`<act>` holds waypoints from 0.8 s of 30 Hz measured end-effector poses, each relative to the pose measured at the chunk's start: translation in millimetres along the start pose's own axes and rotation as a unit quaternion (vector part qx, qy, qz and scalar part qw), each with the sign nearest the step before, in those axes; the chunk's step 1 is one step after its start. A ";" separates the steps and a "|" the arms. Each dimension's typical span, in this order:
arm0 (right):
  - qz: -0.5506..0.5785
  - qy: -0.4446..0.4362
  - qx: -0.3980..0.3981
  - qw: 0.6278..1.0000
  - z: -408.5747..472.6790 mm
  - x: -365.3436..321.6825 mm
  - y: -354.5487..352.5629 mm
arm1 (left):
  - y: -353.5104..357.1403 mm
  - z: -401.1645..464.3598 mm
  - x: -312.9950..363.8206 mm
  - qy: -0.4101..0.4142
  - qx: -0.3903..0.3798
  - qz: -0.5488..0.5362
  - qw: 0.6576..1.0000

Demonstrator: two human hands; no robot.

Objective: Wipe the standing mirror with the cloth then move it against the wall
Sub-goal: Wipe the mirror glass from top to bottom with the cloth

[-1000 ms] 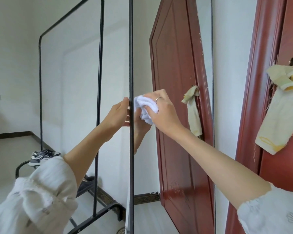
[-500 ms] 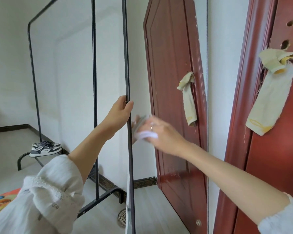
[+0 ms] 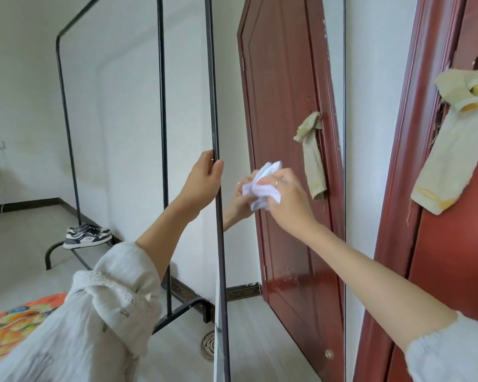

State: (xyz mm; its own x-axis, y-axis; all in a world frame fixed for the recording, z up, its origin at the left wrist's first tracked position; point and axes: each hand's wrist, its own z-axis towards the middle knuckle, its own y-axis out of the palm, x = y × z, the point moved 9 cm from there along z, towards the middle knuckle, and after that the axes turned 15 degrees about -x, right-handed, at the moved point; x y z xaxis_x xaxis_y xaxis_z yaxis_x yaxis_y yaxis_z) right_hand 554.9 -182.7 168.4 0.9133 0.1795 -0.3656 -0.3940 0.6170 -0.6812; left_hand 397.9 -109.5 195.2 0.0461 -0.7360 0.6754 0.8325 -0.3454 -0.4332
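Head view, standing mirror (image 3: 287, 244) upright beside the red door (image 3: 453, 257), its black left edge still gripped by the left hand (image 3: 204, 177), white cloth (image 3: 264, 186) bunched in the right hand (image 3: 284, 197) (sharper than half a second ago), now lifted slightly higher at the glass.

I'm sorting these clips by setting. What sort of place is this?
Most likely a room in a home, perhaps a sparsely furnished bedroom. A black clothes rack stands by the white wall with sneakers on its base, a standing mirror reflects a red wooden door, and a colourful mat lies on the floor.
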 end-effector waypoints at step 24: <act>0.065 -0.062 0.085 0.992 46.4 -40.3 -71.5 | -34.6 50.1 30.6 0.085 0.081 0.003 0.993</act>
State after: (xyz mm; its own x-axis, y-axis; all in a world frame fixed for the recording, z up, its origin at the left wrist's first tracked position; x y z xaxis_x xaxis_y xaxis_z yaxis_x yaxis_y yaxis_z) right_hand 551.1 -198.5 261.2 0.8662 0.3524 -0.3544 -0.4952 0.7007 -0.5136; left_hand 398.2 -90.9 260.8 -0.0318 -0.8301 0.5568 0.9114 -0.2528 -0.3248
